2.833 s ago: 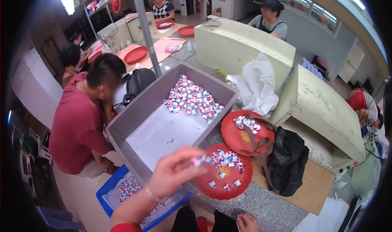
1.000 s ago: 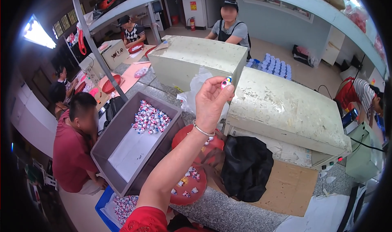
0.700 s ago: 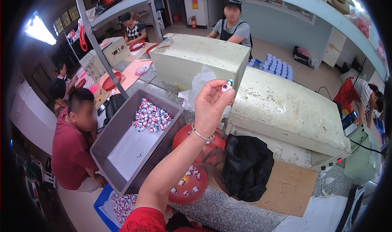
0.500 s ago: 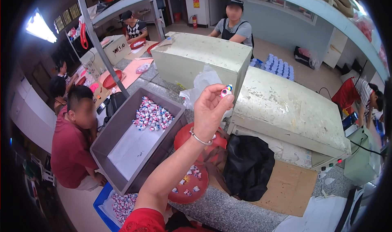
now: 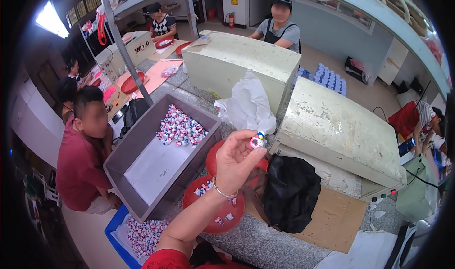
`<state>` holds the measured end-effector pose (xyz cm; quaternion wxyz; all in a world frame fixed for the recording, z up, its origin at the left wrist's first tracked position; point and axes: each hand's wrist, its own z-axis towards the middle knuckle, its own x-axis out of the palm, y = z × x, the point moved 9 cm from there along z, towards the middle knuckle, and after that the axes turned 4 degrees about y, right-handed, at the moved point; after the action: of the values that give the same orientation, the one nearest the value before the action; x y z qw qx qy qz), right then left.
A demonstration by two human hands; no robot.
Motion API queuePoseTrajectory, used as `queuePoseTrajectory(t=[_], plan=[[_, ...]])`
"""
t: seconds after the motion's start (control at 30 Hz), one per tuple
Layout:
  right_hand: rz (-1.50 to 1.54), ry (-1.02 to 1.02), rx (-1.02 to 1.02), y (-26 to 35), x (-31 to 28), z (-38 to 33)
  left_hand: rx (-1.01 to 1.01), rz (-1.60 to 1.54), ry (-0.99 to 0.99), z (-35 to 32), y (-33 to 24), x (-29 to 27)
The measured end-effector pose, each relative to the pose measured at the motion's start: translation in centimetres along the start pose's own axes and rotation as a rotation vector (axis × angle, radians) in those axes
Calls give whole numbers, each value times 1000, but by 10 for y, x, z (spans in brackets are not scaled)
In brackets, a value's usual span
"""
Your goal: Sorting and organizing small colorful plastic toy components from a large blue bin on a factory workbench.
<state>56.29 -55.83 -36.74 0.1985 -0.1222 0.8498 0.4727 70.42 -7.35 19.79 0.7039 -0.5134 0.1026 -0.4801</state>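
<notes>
My left hand (image 5: 237, 157), with a bangle on its wrist, is raised over the bench. Its thumb and fingers pinch a small painted figurine (image 5: 256, 141), white and pink with blue and yellow at the top. Under that forearm lie two red scalloped trays (image 5: 196, 207), one behind the other. A few small figurines (image 5: 204, 189) rest in the nearer tray. Left of my hand stands a grey plastic bin (image 5: 118, 186), with many similar figurines (image 5: 180, 127) heaped at its far end on a white sheet. My right hand is out of view.
A black cloth bag (image 5: 291, 193) lies on cardboard (image 5: 336, 221). Beyond are two pale metal housings (image 5: 343, 127) and crumpled white plastic (image 5: 249, 103). A blue crate (image 5: 116, 236) of figurines sits lower left. A person in red (image 5: 83, 165) is beside the bin; others are farther off.
My left hand has come down and nearer with the figurine, which has turned in the fingers. More of the crumpled plastic and of the nearer tray now shows. The whole view has shifted slightly.
</notes>
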Motion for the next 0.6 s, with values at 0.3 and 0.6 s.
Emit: queuePoseTrajectory(t=[0.3,0.6], plan=[[-77,93,-47,7,23,3,-13,-15,-31,-35,-17,-43],[-162,159,-84,-5,71,-10,-23,48,-25,-83,-44,-83]])
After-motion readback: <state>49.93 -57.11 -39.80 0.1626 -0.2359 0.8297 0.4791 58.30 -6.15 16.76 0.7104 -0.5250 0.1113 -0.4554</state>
